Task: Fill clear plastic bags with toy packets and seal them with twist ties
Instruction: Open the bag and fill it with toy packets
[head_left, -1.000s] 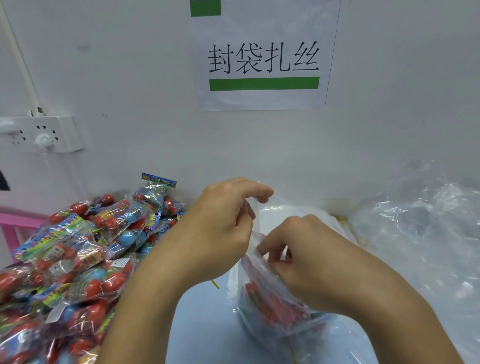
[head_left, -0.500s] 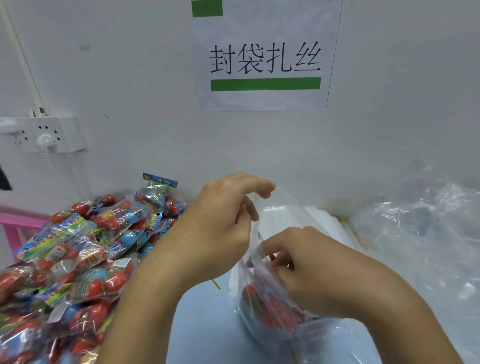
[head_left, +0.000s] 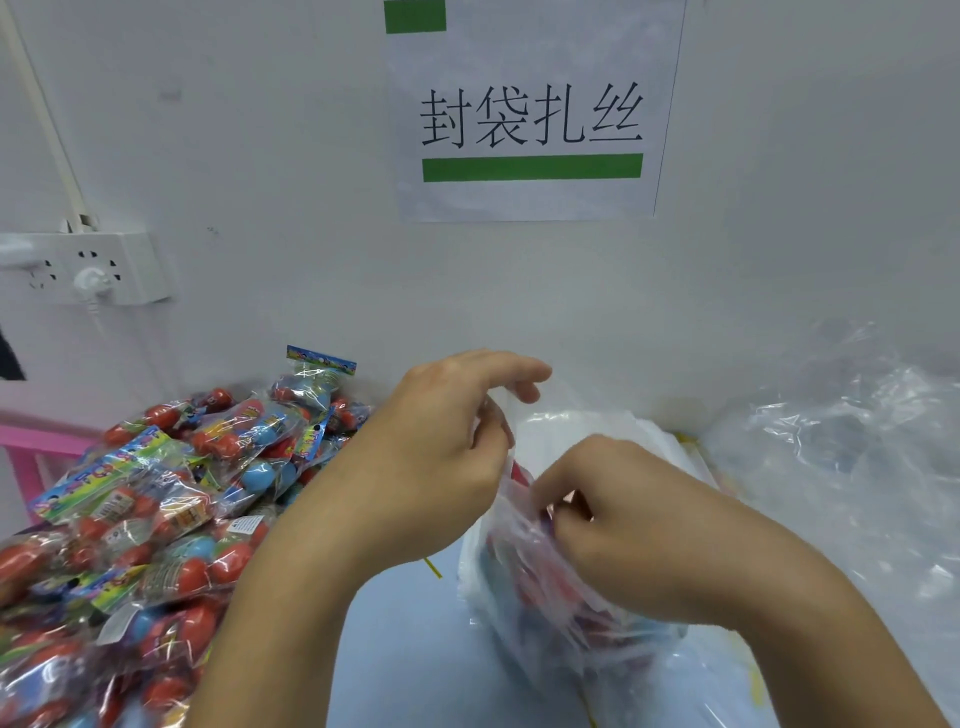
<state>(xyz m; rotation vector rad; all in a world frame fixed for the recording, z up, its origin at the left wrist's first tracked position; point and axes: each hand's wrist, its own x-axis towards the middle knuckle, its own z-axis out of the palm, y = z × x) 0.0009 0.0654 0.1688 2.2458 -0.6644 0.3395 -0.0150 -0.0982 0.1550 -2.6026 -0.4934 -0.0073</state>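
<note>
**Bag mouth held open while packets are pushed in**

Here the left hand (head_left: 436, 457) pinches the upper edge of the clear plastic bag (head_left: 524, 582), lifting its mouth, probably so it stays open. The right hand (head_left: 634, 530), fingers curled, reaches into that mouth and seems to grip red toy packets, though the film blurs them. The bag stands on the pale blue table (head_left: 410, 649), between the heap of colourful toy packets (head_left: 156, 509) on the left and crumpled clear plastic bags (head_left: 841, 457) on the right. A yellow twist tie (head_left: 432, 567) lies just beside the bag. Open room is only the narrow strip in front; the white wall (head_left: 260, 156) closes the back.
</note>
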